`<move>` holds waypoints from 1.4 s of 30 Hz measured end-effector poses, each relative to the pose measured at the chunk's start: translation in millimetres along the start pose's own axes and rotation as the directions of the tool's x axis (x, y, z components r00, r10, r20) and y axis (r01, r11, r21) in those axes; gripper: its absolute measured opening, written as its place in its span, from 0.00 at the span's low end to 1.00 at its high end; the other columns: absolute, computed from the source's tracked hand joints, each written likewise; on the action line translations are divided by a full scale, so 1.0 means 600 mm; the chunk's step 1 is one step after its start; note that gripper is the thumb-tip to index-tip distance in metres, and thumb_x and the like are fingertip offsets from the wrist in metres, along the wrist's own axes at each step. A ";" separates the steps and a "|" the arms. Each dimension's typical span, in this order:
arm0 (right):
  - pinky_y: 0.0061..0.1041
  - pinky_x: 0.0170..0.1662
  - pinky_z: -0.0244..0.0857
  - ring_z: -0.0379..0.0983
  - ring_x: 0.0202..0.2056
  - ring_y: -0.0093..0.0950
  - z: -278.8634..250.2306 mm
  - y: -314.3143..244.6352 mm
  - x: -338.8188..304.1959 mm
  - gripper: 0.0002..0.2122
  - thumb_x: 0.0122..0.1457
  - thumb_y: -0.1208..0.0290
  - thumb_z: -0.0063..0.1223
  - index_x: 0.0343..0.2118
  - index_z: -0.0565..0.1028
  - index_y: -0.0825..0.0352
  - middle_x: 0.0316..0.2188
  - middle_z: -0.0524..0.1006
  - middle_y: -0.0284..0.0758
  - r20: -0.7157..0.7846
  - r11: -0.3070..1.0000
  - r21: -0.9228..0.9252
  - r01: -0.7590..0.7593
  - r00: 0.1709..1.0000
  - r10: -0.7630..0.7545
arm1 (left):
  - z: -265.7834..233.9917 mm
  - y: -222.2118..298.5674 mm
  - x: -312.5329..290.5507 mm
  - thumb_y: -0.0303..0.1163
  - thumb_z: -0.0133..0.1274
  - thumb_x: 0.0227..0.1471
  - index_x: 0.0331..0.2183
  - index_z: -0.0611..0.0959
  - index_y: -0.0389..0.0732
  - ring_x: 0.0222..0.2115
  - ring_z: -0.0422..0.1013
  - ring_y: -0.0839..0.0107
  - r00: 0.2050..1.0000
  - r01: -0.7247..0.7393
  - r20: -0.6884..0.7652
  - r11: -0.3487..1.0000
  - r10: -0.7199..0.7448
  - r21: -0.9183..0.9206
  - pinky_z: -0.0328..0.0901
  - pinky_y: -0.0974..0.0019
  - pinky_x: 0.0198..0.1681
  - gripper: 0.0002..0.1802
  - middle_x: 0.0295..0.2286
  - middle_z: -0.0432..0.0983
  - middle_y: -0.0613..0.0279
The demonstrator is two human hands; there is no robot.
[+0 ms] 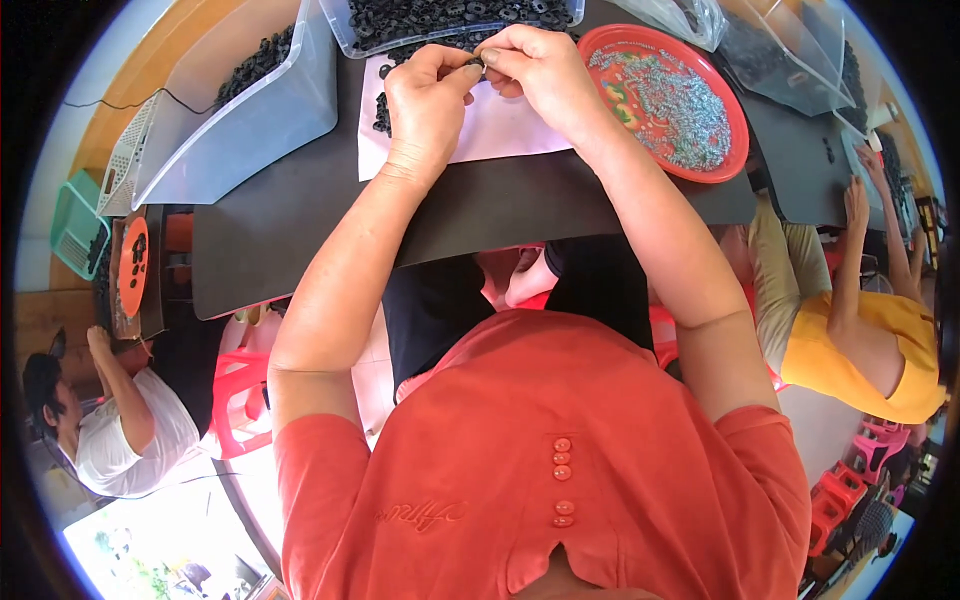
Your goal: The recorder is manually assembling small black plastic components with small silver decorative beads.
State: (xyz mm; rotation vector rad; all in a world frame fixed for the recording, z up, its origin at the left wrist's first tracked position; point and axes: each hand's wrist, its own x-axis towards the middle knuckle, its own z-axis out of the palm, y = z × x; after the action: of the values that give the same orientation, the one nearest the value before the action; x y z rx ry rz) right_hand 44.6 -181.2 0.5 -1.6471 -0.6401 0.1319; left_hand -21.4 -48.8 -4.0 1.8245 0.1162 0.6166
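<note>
Over a pale sheet [515, 128] on the dark table, my two hands meet fingertip to fingertip. My left hand [428, 95] is closed in a pinch on a small black part [476, 62]. From the other side, the thumb and fingers of my right hand [540, 72] pinch at the same spot. Something tiny and light-coloured shows between the fingertips, too small to name. Loose black parts [383, 115] lie on the sheet beside my left hand. Right of my right hand stands a round red tray [741, 130] spread with many small silvery pieces [685, 115].
A clear bin [352, 42] of black parts stands just beyond my hands. Another large translucent bin [250, 140] is at the left, and one more bin [785, 45] at the far right. People sit at both sides, one in white [140, 430], one in yellow [860, 350].
</note>
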 end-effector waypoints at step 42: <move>0.37 0.32 0.69 0.75 0.29 0.41 0.024 0.026 -0.010 0.06 0.49 0.76 0.48 0.29 0.75 0.70 0.27 0.77 0.43 -0.061 0.618 -0.668 0.416 0.796 -0.602 | 0.003 -0.002 -0.002 0.25 0.58 0.46 0.30 0.81 0.31 0.19 0.71 0.78 0.993 0.114 0.034 0.990 -0.111 -0.084 0.64 0.73 0.19 0.07 0.20 0.76 0.61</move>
State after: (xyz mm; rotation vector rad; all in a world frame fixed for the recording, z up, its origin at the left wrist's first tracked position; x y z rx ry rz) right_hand 38.2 -172.0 -18.7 -1.9830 -0.9823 -0.8265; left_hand -21.1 -50.6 -5.6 1.7304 0.1697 0.5079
